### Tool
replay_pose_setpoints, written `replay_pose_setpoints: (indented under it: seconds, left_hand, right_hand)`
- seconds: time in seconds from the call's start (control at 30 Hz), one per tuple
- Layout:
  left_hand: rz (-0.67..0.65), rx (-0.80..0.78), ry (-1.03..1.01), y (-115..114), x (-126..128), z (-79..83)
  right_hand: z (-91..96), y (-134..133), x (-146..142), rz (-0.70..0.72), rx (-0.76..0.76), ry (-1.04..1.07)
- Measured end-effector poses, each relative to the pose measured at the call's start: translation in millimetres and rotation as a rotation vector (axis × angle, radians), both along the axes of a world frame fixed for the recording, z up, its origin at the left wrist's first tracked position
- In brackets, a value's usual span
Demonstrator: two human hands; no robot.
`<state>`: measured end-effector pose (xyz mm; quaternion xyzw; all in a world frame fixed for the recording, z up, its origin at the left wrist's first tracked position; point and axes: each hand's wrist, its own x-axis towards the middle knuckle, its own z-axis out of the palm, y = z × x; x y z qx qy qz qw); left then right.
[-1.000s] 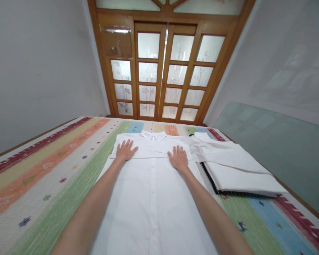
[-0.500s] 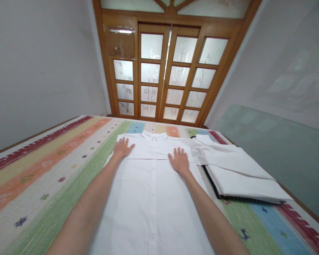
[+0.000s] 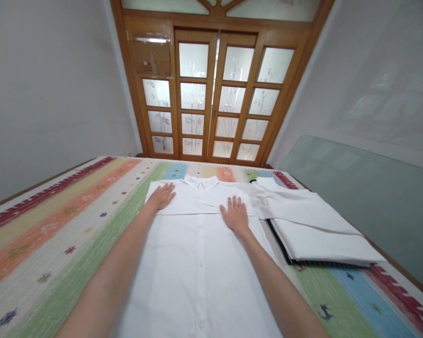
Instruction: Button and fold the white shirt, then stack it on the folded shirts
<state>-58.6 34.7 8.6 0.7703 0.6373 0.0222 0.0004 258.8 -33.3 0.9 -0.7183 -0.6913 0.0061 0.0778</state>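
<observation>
A white button-up shirt (image 3: 197,267) lies face up on a striped woven mat (image 3: 56,220), its collar (image 3: 200,181) pointing toward the wooden glazed door (image 3: 211,94) at the far end of the room. Taking that collar as the mark, the shirt's body runs from it back toward the person, button placket straight down the middle.

Just below the collar a band of white cloth, which looks like the sleeves folded in, crosses the chest with a straight lower edge. Both hands are on that band. The left hand (image 3: 161,196) lies just below and left of the collar, near the shoulder corner. The right hand (image 3: 235,215) lies below and right of the collar, a little nearer the person. Each is flat, palm down, fingers loosely spread. Neither grasps anything; they only press on the cloth.

From how it lies, I would say the work on this shirt is roughly at its middle. The garment is spread and squared, and the sleeves seem to be brought in across the chest. The long lower body is not yet folded and stretches out flat to the near edge of the view.

The cloth looks thin, crisp and very smooth, with hardly a wrinkle. It appears to hold a sharp crease.

Right of the collar sits a stack of folded white garments (image 3: 317,225), touching the shirt's shoulder, with a dark-edged piece (image 3: 278,238) under it. Farther right of the collar, a glass panel (image 3: 356,188) leans on the wall.
</observation>
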Motion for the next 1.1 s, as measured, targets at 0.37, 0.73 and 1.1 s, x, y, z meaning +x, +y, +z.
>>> replay_pose_setpoints:
  seconds: [0.37, 0.73, 1.1]
  left_hand:
    - [0.231, 0.044, -0.031, -2, 45, -0.8]
    - [0.166, -0.016, 0.0, -39, 37, -0.3]
    - [0.19, 0.008, -0.02, -62, 38, -2.1]
  right_hand:
    - [3.7, -1, -2, -0.008, -0.023, 0.022]
    - [0.6, 0, 0, 0.017, -0.02, 0.013]
    - [2.1, -8, 5, 0.115, -0.088, -0.026]
